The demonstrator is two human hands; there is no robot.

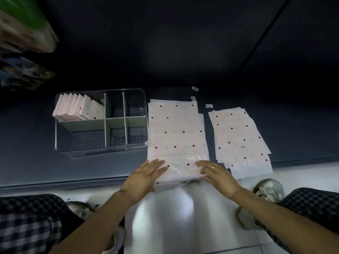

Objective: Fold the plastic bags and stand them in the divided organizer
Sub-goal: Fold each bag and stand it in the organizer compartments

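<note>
**Both hands flat on the near end of a dotted bag**

Nearest me, from the head camera, my left hand [146, 177] and right hand [216, 174] lie with fingers straight and spread on the near end of a long pale plastic bag with dark dots [177, 132]. Neither hand grips it; they press it flat. That end reaches the near edge of the dark table [183, 52] and dips slightly over it.

Just left of the bag, touching or almost touching its edge, stands the clear divided organizer [100, 151]. Its far-left compartment holds a row of folded bags [78, 110] standing on edge, leaning left. I see nothing in the other compartments.

Right of the bag, apart from it, lies a loose stack of unfolded dotted bags [240, 138], fanned unevenly, its near corner overhanging the table's near edge.
</note>
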